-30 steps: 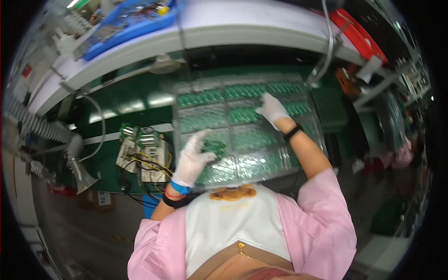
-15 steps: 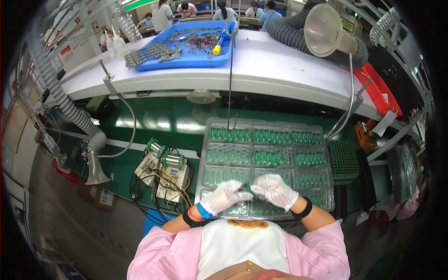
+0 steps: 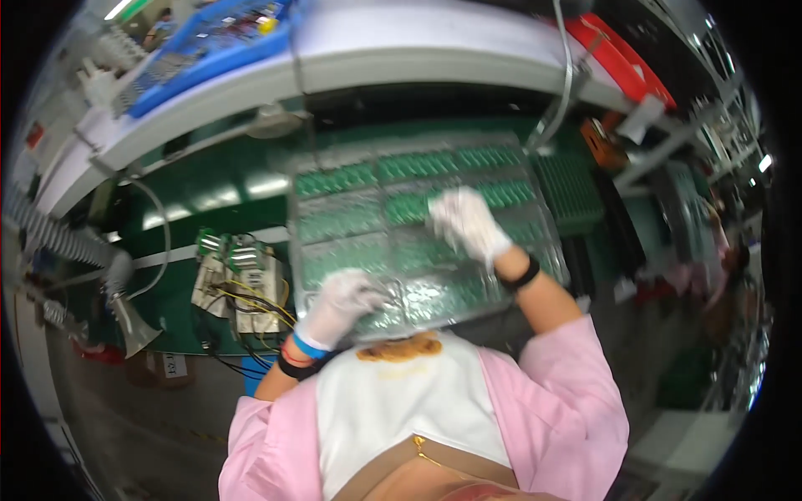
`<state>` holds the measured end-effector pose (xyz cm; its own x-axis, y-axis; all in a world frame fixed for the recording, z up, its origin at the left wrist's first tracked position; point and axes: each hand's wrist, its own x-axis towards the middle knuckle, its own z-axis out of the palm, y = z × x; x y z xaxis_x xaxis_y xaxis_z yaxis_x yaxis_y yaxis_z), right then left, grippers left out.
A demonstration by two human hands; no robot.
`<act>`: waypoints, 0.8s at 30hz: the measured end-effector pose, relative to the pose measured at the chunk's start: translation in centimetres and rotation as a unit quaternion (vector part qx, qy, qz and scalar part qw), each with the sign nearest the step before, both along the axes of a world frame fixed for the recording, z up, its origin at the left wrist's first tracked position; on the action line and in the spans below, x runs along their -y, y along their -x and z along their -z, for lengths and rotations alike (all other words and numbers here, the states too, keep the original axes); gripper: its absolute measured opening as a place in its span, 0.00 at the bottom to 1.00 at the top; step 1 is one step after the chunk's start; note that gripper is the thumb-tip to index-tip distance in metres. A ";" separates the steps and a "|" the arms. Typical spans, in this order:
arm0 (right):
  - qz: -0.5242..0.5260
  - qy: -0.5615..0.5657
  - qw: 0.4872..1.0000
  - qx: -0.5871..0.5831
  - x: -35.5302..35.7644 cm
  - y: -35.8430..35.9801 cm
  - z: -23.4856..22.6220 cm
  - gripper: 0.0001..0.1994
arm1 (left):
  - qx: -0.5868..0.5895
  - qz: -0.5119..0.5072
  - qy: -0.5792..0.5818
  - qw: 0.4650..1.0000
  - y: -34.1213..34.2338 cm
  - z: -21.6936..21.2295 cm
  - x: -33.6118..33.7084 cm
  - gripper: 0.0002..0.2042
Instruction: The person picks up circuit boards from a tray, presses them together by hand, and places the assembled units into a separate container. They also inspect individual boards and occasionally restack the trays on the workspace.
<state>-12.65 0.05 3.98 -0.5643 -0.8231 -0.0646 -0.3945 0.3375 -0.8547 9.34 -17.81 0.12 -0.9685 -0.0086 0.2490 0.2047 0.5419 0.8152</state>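
White-gloved L hand (image 3: 344,299) & R hand (image 3: 468,224) apart over clear tray (image 3: 455,316), vs adjacent 0.5s ago; grips unclear.

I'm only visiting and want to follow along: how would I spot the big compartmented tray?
Find the green bench below the white shelf. On it, between the wired pale devices on the left and the green block on the right, lies the clear plastic tray. Unlike them, it is wide, flat and divided into compartments, several holding green pieces.
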 end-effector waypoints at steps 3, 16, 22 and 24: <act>0.172 -0.052 0.980 -0.091 -0.4 5.4 2.8 0.16 | 0.132 -0.123 -0.205 0.962 0.5 -1.2 -0.4 0.06; 0.202 -0.262 0.906 -0.265 0.6 5.2 7.2 0.14 | 0.112 -0.185 -0.426 0.879 0.0 0.4 0.9 0.19; 0.212 -0.226 0.911 -0.272 0.1 5.4 6.2 0.16 | 0.098 -0.172 -0.336 0.921 0.2 -0.3 0.5 0.16; 0.208 -0.218 0.911 -0.281 0.2 5.2 6.1 0.17 | 0.099 -0.167 -0.340 0.920 0.5 0.3 0.4 0.15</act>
<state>-17.82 -0.11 -2.08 -0.8669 -0.4948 0.0606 -0.4879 0.8173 -0.3064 8.83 -18.23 -0.14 -0.9096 -0.4022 -0.1044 -0.0694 -0.1007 0.9925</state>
